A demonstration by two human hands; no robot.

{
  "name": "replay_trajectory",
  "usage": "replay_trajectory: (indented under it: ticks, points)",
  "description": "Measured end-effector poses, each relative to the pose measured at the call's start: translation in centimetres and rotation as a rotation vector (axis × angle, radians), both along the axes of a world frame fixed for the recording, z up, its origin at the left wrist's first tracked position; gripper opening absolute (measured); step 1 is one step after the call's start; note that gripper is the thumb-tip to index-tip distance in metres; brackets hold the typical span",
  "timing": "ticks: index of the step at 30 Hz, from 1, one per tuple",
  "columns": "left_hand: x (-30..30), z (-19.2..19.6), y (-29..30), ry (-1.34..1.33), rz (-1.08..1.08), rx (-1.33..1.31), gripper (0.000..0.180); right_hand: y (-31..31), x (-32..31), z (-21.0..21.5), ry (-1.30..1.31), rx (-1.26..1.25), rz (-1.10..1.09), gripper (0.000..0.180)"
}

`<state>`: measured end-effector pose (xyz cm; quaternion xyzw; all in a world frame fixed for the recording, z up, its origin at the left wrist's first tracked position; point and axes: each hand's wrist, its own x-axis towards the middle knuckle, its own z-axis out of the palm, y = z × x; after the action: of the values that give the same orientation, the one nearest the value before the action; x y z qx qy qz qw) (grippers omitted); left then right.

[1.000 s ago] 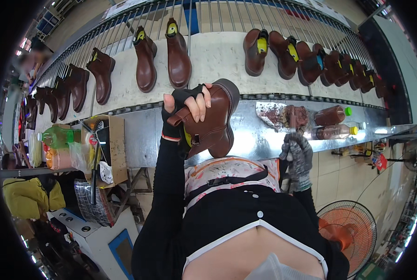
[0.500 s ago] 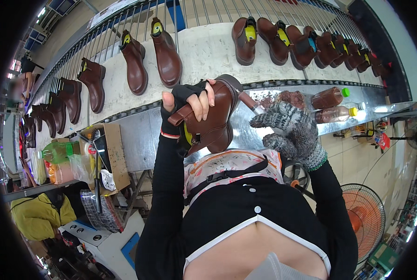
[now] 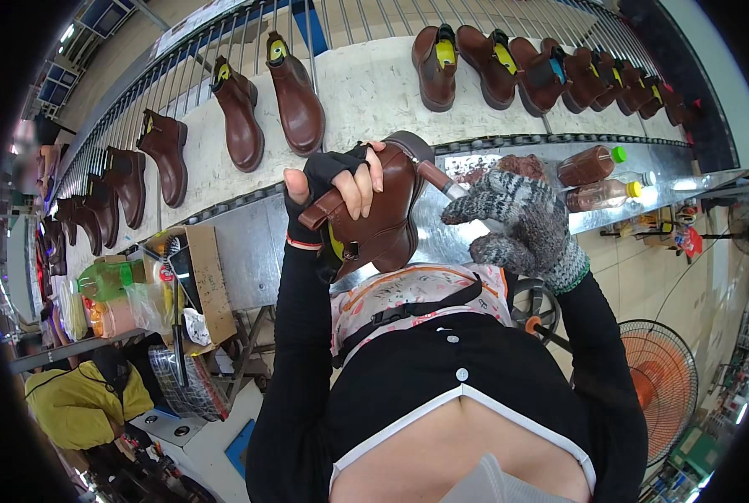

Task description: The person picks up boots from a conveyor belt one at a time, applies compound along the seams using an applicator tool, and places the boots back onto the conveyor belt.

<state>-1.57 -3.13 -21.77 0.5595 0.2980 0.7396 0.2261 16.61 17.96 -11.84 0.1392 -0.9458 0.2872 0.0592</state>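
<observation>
My left hand, in a black fingerless glove, grips a brown ankle boot held up in front of my chest, sole turned away from me. My right hand, in a grey knitted glove, is raised beside the boot's heel and holds a small tool with a brown handle against it. Both hands are over the near edge of a metal bench.
Several brown boots lie on a pale conveyor belt behind the bench. Two brown bottles stand at the right. A cardboard box of supplies is at the left, an orange fan at lower right.
My right hand has come up from below the bench to the boot's heel, bringing the tool to it. The left hand has kept the boot in place.
</observation>
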Motion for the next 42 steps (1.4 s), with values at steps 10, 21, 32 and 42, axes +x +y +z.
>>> replay_trajectory:
  ticks: [10, 21, 32, 42]
  points:
    - [-2.2, -1.7, -1.5, -0.128, 0.026, 0.076, 0.088, -0.3, -2.0, -3.7, 0.102, -0.071, 0.066, 0.044]
    - [-4.8, -3.7, -4.4, -0.237, 0.107, 0.085, 0.086, -2.5, -4.4, -9.7, 0.222, 0.071, 0.121, 0.037]
    - [-6.8, -6.1, -6.3, -0.3, 0.076, 0.141, 0.086, -4.2, -4.6, -11.7, 0.13, -0.152, 0.12, 0.032]
    - [-7.1, -6.8, -7.4, -0.356, 0.111, 0.167, 0.084, -4.2, -4.2, -13.8, -0.024, -0.548, 0.153, 0.023]
